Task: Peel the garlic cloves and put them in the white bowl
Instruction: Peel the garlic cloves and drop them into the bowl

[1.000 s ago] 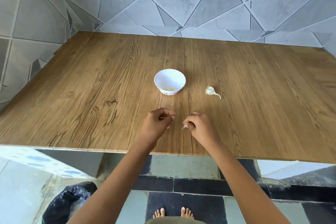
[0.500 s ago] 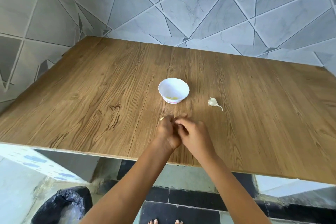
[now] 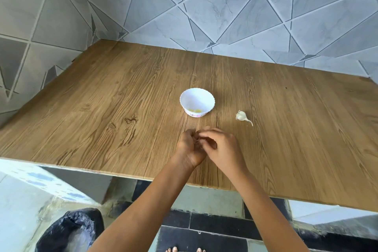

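Plainly, the risk is a slip: a slick clove could squirt from the pinch and roll off the table (image 3: 102,108) edge. The left hand (image 3: 189,145) and right hand (image 3: 222,147) meet just nearer than the white bowl (image 3: 192,98), fingers curled tight together, apparently pinching a garlic clove hidden between them. Peeled cloves (image 3: 195,110) lie in the bowl. A partial garlic bulb (image 3: 241,116) lies to the bowl's right.

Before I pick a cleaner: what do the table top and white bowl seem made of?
Table top: matte wood-grain board, probably laminate, judging by its thin pale edge. White bowl: smooth, glossy, scalloped rim; plastic or ceramic, cannot tell.
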